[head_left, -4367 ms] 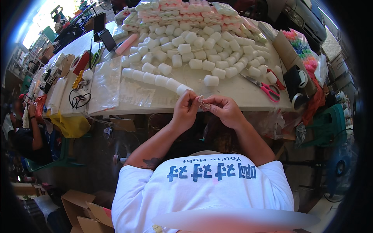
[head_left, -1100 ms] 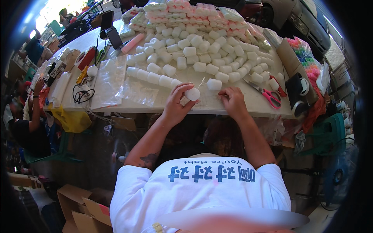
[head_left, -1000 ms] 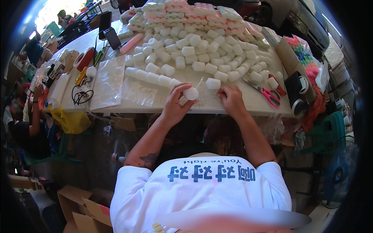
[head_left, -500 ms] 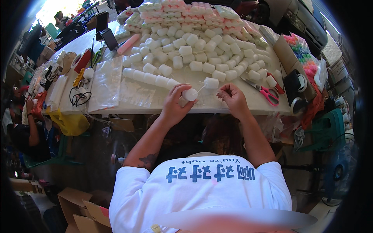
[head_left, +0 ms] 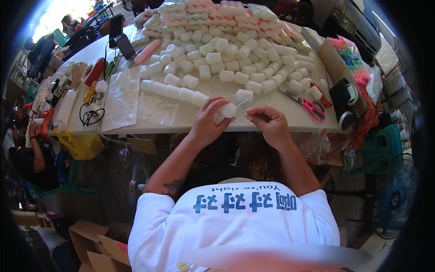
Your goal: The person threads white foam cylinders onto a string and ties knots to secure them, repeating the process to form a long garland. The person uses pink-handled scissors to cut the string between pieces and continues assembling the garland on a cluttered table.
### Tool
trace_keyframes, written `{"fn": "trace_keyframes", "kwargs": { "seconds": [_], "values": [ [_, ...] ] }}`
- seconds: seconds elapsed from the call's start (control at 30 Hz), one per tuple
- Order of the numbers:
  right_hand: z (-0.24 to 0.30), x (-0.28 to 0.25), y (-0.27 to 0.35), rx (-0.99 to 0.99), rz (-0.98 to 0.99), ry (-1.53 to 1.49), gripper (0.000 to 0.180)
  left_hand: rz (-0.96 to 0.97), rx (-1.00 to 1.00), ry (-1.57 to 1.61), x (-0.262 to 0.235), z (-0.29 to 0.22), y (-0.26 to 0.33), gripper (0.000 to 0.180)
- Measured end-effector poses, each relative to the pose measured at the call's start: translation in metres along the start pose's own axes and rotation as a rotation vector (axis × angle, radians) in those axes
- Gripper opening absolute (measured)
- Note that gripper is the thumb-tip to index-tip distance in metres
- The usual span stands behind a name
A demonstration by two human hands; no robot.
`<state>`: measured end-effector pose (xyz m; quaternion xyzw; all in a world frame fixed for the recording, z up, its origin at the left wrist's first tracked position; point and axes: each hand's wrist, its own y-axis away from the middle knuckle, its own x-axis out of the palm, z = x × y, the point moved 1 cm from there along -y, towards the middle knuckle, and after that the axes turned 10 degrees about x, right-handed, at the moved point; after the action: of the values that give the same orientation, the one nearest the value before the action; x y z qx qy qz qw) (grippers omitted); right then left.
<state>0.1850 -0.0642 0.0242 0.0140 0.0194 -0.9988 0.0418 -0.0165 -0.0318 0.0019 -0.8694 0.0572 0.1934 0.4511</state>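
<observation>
My left hand [head_left: 209,119] is closed around a short white votive candle [head_left: 226,110], gripping it between thumb and fingers just over the table's near edge. A thin pale wick or string shows at the candle's right side. To the right, my right hand [head_left: 268,123] has its thumb and fingertips pinched together, a little apart from the candle; what they hold, if anything, is too small to make out. Just beyond the hands lies another white candle [head_left: 244,95]. A row of white candles [head_left: 172,91] stretches away leftward from my left hand.
A big heap of white candles [head_left: 213,58] covers the table's middle, with stacked pink and white packs [head_left: 208,18] behind. Pink-handled scissors [head_left: 312,110] lie at right, near a cardboard box [head_left: 333,63]. Clear plastic bags [head_left: 121,99] and a black cable [head_left: 92,114] are at left.
My right hand has come left, closer to the candle in my left hand. My left hand has moved slightly right, and the held candle has turned a little.
</observation>
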Motion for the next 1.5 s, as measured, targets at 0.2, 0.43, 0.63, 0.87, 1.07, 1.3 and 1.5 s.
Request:
{"fn": "trace_keyframes", "kwargs": {
  "seconds": [0.2, 0.43, 0.63, 0.87, 1.07, 1.3, 1.5],
  "values": [
    [0.001, -0.003, 0.001, -0.17, -0.112, 0.272, 0.013, 0.007, 0.044, 0.003, 0.004, -0.009, -0.009, 0.043],
    [0.009, -0.012, 0.008, -0.048, -0.172, 0.165, 0.012, 0.003, 0.121, 0.039, 0.011, -0.017, -0.024, 0.048],
    [0.023, -0.003, 0.008, -0.189, -0.185, 0.332, 0.009, 0.006, 0.158, 0.01, 0.016, -0.019, -0.024, 0.051],
    [0.027, 0.007, 0.001, -0.64, -0.252, 0.559, 0.013, 0.001, 0.175, 0.006, 0.018, -0.017, -0.021, 0.055],
    [0.024, 0.011, -0.002, -0.818, -0.27, 0.61, 0.017, -0.004, 0.174, -0.004, 0.019, -0.018, -0.021, 0.056],
    [0.025, 0.013, -0.001, -0.893, -0.273, 0.691, 0.02, 0.038, 0.121, 0.0, 0.019, -0.021, -0.02, 0.052],
    [0.027, 0.014, -0.001, -0.896, -0.281, 0.758, 0.02, 0.061, 0.112, 0.011, 0.021, -0.019, -0.017, 0.057]
  ]
}}
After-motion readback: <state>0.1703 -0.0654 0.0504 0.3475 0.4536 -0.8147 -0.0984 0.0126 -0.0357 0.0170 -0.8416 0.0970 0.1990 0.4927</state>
